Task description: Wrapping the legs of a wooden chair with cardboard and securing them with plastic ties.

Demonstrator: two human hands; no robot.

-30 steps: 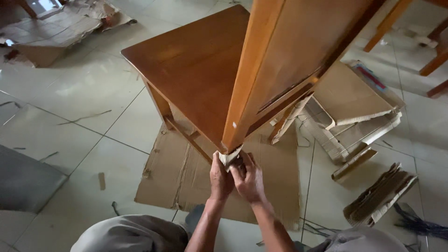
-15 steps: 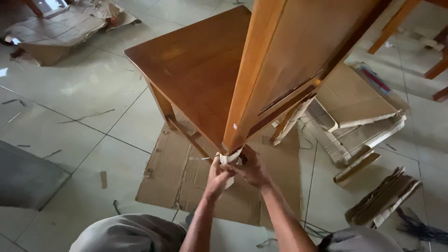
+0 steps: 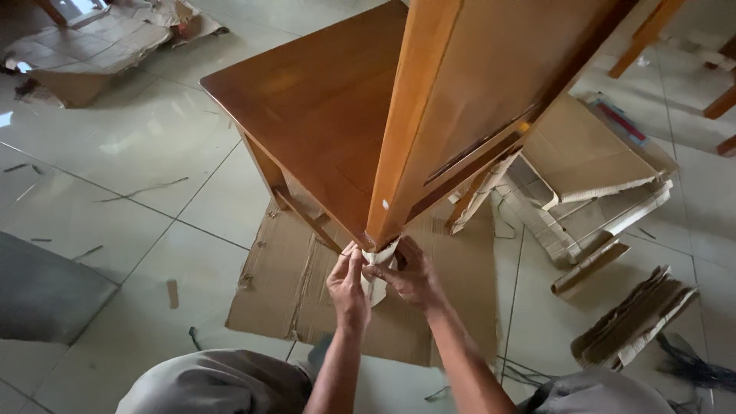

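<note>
Tiled floor [image 3: 115, 146]; hands [image 3: 383, 277] at chair corner [image 3: 376, 239]

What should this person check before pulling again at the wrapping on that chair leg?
1. Both hands on the wrapping: ok. The left hand and right hand pinch the pale wrapping at the chair leg.
2. Wrapping loosened: ok, a flap hangs free.
3. Wrapping fully off: not ok, it clings to the leg.
4. Chair steady: cannot tell, its feet are mostly hidden.
5. Floor protected: ok, a flat cardboard sheet lies beneath.
6. Clear footing: not ok, cardboard scraps litter the tiles nearby.
</note>
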